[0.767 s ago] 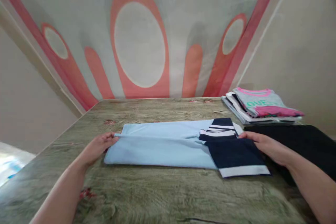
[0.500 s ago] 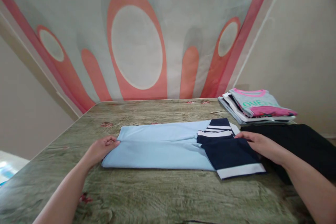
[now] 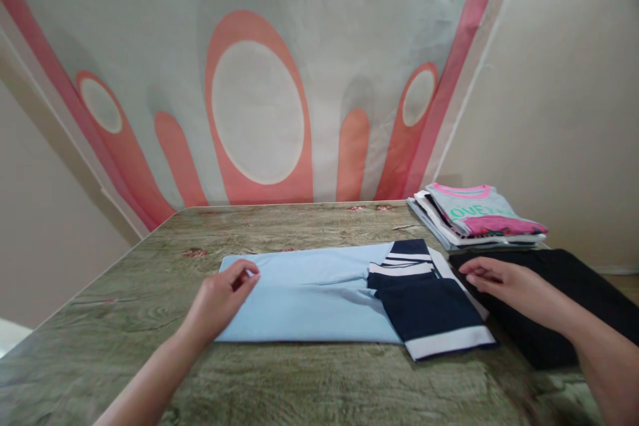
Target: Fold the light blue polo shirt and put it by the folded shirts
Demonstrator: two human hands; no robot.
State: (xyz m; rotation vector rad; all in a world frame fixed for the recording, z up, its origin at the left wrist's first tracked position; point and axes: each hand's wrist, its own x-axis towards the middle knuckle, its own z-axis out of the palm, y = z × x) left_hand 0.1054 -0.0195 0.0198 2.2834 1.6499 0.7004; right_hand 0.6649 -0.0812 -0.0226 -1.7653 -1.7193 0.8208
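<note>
A light-blue shirt [image 3: 309, 303] with navy and white striped sleeves [image 3: 424, 299] lies folded into a long band on the wood-grain table [image 3: 299, 379]. My left hand [image 3: 222, 296] rests on the shirt's left end with its fingers loosely curled and no cloth lifted. My right hand [image 3: 499, 279] hovers flat with fingers apart just beyond the shirt's right edge, above a black garment [image 3: 564, 306]. It holds nothing.
A stack of folded clothes [image 3: 474, 219], topped by a grey shirt with pink trim, sits at the table's back right. The black garment is spread along the right side. A wall with orange and white ovals rises behind the table.
My left hand let go of the shirt's left edge and moved right onto the cloth. My right hand lifted off the navy sleeve and shifted right over the black garment.
</note>
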